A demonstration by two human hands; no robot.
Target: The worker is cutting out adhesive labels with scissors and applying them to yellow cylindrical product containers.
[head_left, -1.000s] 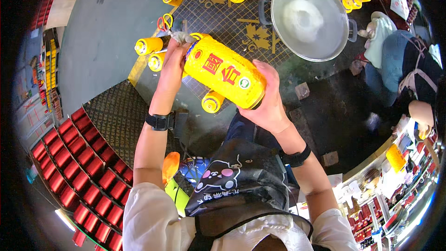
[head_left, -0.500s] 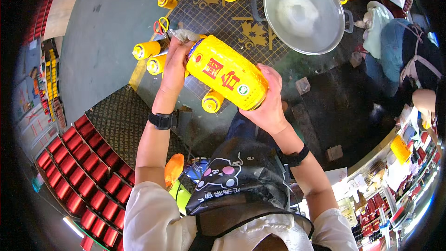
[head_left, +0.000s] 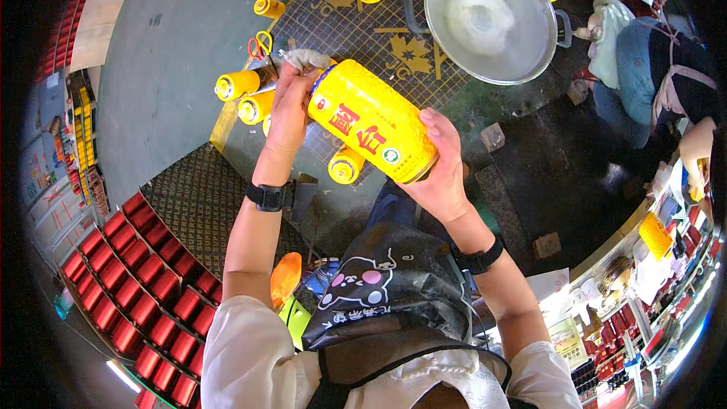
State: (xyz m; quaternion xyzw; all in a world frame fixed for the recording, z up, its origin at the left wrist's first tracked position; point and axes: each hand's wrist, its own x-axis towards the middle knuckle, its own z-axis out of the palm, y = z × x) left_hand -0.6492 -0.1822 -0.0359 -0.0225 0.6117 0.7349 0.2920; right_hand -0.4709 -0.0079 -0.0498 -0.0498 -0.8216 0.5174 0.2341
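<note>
Along the left edge of the floor lies a block of red rectangular crates (head_left: 144, 288), set in tight rows. Next to it, on the dark patterned cutting mat (head_left: 394, 38), three small yellow cylindrical cans (head_left: 236, 85) lie on their sides near the mat's left edge, with yellow-handled scissors (head_left: 260, 45) just beyond them, all within easy reach.

The left hand (head_left: 291, 106), a black watch on its wrist, is curled over the top end of the large yellow cylindrical can with red characters (head_left: 372, 130), fingers pressed round the rim; whether they pinch something small there I cannot tell. The can is held off the mat, tilted with its top toward the scissors, apparently so that end faces the working hand. The right hand (head_left: 439, 174) cups the bottom end from below, fingers spread along the side, steadying the weight.

Toward the mat's far right corner sits a wide grey metal basin (head_left: 522, 60), with more yellow cans beyond.
</note>
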